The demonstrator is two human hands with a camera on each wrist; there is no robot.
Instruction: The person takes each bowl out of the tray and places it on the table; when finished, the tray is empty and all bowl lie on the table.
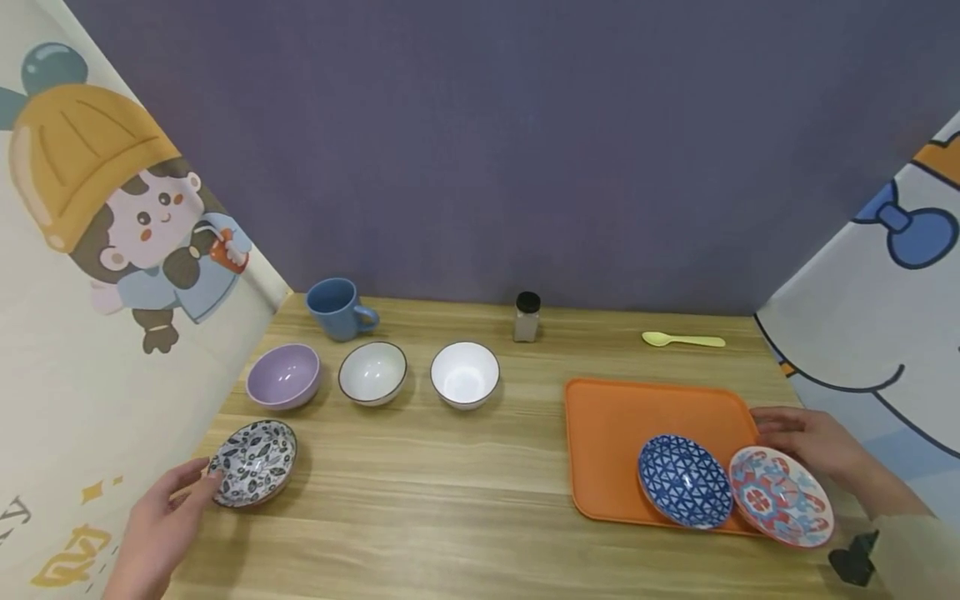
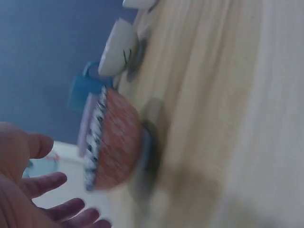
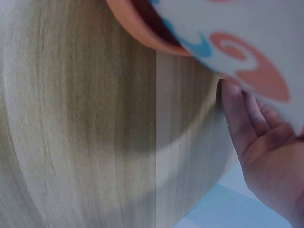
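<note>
A bowl with a black-and-white leaf pattern [image 1: 255, 463] sits at the left, its reddish outside [image 2: 118, 142] showing in the left wrist view. My left hand [image 1: 161, 521] is beside its left rim, fingers spread and apart from it in the left wrist view. At the right, my right hand [image 1: 813, 442] is behind a red, blue and white patterned plate [image 1: 782, 497], fingers fairly straight, thumb hidden. Whether they touch the plate, I cannot tell. That plate overlaps the right edge of an orange tray [image 1: 611, 442]; a blue patterned plate [image 1: 686, 482] lies on the tray.
Along the back left stand a purple bowl [image 1: 283, 377], a blue mug [image 1: 337, 309] and two white bowls [image 1: 372, 374]. A black-lidded jar [image 1: 527, 317] stands mid-back, and a yellow spoon [image 1: 682, 340] lies behind the tray. Walls enclose the table's back and sides.
</note>
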